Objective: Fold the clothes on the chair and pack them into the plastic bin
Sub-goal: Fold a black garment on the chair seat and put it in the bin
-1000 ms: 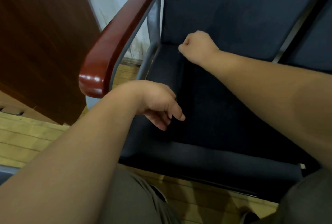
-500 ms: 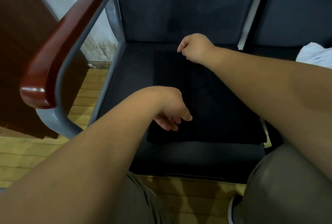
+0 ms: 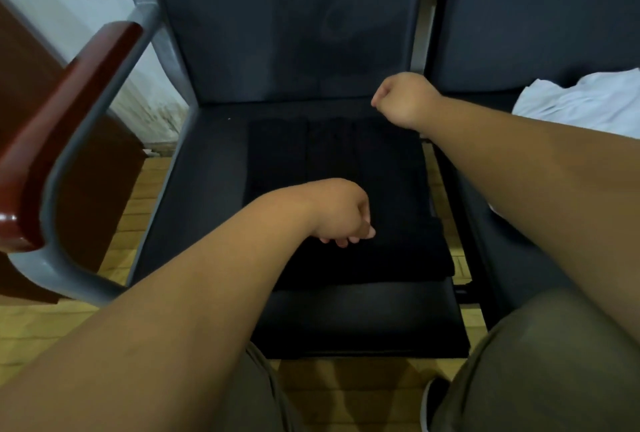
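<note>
Running down the left edge of the frame, a dark brown wooden panel stands against a pale wall. Beside it, a glossy red-brown armrest sits on the chair's grey metal frame. Yellowish wood-strip floor shows below.

The dark chair seat carries a folded black garment at centre frame, its creases hard to separate from the upholstery. A faint round mark on the backrest is too dim to read.

The left hand rests on the garment's near part, fingers curled together with their tips against the cloth; whether they pinch it I cannot tell. The right hand hovers at the garment's far right corner, fingers balled up, any cloth inside them hidden.

At upper right a white cloth lies on the neighbouring seat, cut off by the frame edge. Olive trouser legs fill the bottom of the frame.
</note>
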`<state>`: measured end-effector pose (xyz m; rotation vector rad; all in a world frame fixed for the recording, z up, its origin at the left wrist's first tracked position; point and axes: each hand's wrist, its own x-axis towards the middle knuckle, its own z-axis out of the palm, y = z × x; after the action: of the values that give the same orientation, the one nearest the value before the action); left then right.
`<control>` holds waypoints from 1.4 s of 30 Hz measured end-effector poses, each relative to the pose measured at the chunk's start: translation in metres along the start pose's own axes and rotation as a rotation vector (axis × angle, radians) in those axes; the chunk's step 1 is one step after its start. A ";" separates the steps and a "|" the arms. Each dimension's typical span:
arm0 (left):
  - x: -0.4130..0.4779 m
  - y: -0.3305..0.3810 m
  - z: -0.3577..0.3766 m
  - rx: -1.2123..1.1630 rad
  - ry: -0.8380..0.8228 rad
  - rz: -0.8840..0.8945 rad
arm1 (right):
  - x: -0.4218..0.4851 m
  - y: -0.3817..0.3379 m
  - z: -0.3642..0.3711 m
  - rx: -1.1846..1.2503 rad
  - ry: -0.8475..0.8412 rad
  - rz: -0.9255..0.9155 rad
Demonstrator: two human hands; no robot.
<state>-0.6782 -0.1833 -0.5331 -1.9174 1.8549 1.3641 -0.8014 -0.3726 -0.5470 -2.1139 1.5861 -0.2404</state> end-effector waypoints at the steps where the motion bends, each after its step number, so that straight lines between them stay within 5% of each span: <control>1: 0.004 0.008 0.004 0.038 0.013 0.057 | -0.001 0.012 -0.004 -0.021 -0.013 0.020; 5: 0.025 0.037 0.021 0.155 0.038 0.312 | 0.000 0.059 -0.017 -0.025 0.020 0.063; 11: 0.050 0.065 0.048 0.360 -0.091 0.523 | 0.004 0.088 -0.010 -0.016 -0.178 0.060; 22: 0.044 0.066 0.051 0.461 -0.063 0.495 | 0.012 0.070 -0.011 -0.032 -0.205 0.069; 32: -0.006 0.047 0.019 0.443 0.053 0.482 | 0.000 0.024 -0.009 0.702 -0.182 0.178; 42: -0.075 -0.032 -0.005 0.343 0.247 0.331 | -0.013 -0.073 0.024 0.759 -0.125 0.027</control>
<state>-0.6353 -0.1248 -0.4949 -1.7202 2.4233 0.8244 -0.7327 -0.3380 -0.5314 -1.4814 1.1863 -0.5825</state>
